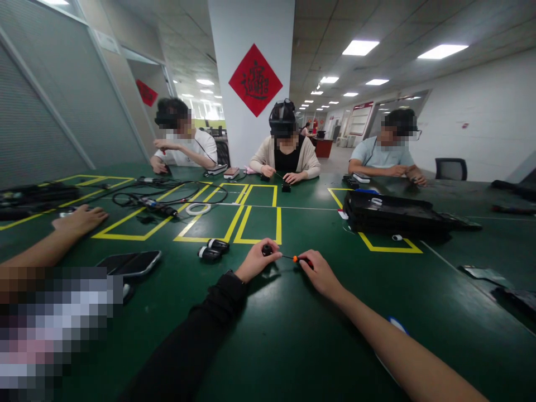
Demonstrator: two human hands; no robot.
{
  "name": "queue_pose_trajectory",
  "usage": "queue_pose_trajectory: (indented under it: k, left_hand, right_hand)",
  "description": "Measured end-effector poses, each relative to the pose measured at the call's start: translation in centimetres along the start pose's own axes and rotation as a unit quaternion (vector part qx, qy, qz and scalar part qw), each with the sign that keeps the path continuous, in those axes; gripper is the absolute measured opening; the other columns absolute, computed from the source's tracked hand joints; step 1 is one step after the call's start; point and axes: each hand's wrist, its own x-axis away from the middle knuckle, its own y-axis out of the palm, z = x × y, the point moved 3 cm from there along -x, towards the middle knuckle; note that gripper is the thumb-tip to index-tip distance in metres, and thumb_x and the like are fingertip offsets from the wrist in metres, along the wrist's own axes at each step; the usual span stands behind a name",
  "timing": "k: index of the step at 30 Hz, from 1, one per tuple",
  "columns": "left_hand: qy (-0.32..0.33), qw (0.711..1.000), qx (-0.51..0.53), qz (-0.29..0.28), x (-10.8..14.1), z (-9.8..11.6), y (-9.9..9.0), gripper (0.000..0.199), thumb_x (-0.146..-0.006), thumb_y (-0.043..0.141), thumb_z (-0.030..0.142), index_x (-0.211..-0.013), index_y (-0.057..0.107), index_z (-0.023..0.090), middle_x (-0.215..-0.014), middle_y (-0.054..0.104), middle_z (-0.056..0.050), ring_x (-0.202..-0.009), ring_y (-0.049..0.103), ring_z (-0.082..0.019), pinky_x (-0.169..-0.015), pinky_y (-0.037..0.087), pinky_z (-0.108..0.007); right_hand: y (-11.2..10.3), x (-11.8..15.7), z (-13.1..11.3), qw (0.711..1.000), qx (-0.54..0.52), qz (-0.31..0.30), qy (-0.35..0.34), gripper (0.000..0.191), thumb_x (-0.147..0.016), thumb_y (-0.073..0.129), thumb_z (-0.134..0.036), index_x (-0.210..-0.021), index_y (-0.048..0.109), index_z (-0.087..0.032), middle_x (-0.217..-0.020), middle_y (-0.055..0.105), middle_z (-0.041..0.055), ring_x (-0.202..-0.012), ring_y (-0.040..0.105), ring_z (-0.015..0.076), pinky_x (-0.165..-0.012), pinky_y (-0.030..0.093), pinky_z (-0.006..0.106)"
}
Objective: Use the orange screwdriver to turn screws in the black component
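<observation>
My left hand [258, 261] is closed around a small black rounded part [267, 250], held just above the green table. In my right hand [323, 273] is a screwdriver [296, 259] with an orange and black handle, gripped between thumb and fingers. Its thin shaft points left toward the black part; whether the tip touches it I cannot tell. Left of my left hand lie two small black pieces with white ends, one farther [218, 244] and one nearer [209, 254].
Yellow tape rectangles [257, 241] mark the green table [268, 346]. Black cables [154, 204], a white ring [198, 209] and a phone [136, 263] lie left; stacked black trays [389, 209] lie right. A co-worker's hand [81, 220] rests at left. Several people sit around the table.
</observation>
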Motion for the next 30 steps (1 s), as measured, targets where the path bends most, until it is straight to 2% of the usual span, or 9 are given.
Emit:
queue_pose_trajectory:
  k: [6,9,13,20,23,26,30]
  left_hand:
    - [0.015,1.0,0.0,-0.006,0.01,-0.05,0.02,0.019,-0.069,0.064,0.03,-0.079,0.056,0.015,-0.079,0.058,-0.001,-0.076,0.055,-0.014,-0.075,0.043,-0.029]
    - [0.018,1.0,0.004,-0.008,0.07,-0.1,-0.04,0.018,-0.068,0.064,0.028,-0.078,0.057,0.015,-0.08,0.059,-0.001,-0.076,0.055,-0.014,-0.075,0.043,-0.028]
    - [0.017,1.0,0.006,-0.012,0.18,0.02,-0.07,0.018,-0.068,0.064,0.028,-0.078,0.056,0.015,-0.08,0.059,-0.002,-0.077,0.055,-0.014,-0.074,0.043,-0.027]
    - [0.029,1.0,0.009,-0.008,0.14,0.07,0.04,0.02,-0.07,0.064,0.032,-0.078,0.056,0.015,-0.079,0.058,-0.001,-0.075,0.054,-0.013,-0.073,0.042,-0.027]
    - [0.025,1.0,0.007,-0.013,0.1,-0.12,0.06,0.019,-0.07,0.063,0.031,-0.077,0.057,0.015,-0.079,0.059,-0.001,-0.074,0.054,-0.013,-0.073,0.042,-0.027]
    - [0.022,1.0,0.008,-0.015,0.02,-0.38,0.06,0.018,-0.069,0.064,0.029,-0.077,0.056,0.015,-0.079,0.059,-0.001,-0.074,0.054,-0.013,-0.072,0.042,-0.027]
    - [0.022,1.0,0.014,-0.012,-0.09,-0.66,0.11,0.019,-0.069,0.064,0.029,-0.078,0.055,0.015,-0.079,0.058,-0.001,-0.074,0.054,-0.013,-0.072,0.042,-0.026]
  right_hand:
    - [0.07,0.08,-0.05,1.0,-0.012,0.001,-0.001,0.014,-0.078,0.053,-0.02,-0.092,0.057,-0.02,-0.092,0.057,0.0041,-0.087,0.051,0.0179,-0.08,0.041,0.033]
    - [0.15,0.1,0.13,1.0,-0.014,0.001,0.008,0.018,-0.082,0.049,-0.022,-0.097,0.057,-0.02,-0.095,0.057,0.0049,-0.089,0.051,0.0177,-0.081,0.041,0.033]
    - [0.05,0.12,0.09,1.0,-0.001,-0.001,-0.005,0.018,-0.085,0.043,-0.021,-0.092,0.06,-0.019,-0.091,0.058,0.0049,-0.089,0.05,0.0177,-0.082,0.039,0.034]
    - [-0.2,0.29,-0.24,1.0,-0.012,0.02,-0.012,0.015,-0.079,0.054,-0.022,-0.093,0.057,-0.02,-0.094,0.057,0.0037,-0.089,0.051,0.0172,-0.081,0.04,0.031]
    - [-0.05,0.13,0.07,1.0,-0.008,0.016,0.0,0.018,-0.085,0.046,-0.026,-0.097,0.058,-0.019,-0.095,0.057,0.0053,-0.09,0.051,0.0176,-0.082,0.04,0.033]
    - [0.09,-0.03,0.29,1.0,0.0,-0.002,-0.008,0.024,-0.089,0.038,-0.026,-0.09,0.06,-0.018,-0.091,0.058,0.006,-0.089,0.051,0.0177,-0.084,0.039,0.034]
    - [-0.04,0.08,0.24,1.0,-0.006,0.002,-0.018,0.014,-0.082,0.051,-0.025,-0.092,0.058,-0.018,-0.093,0.057,0.0054,-0.089,0.051,0.018,-0.081,0.04,0.033]
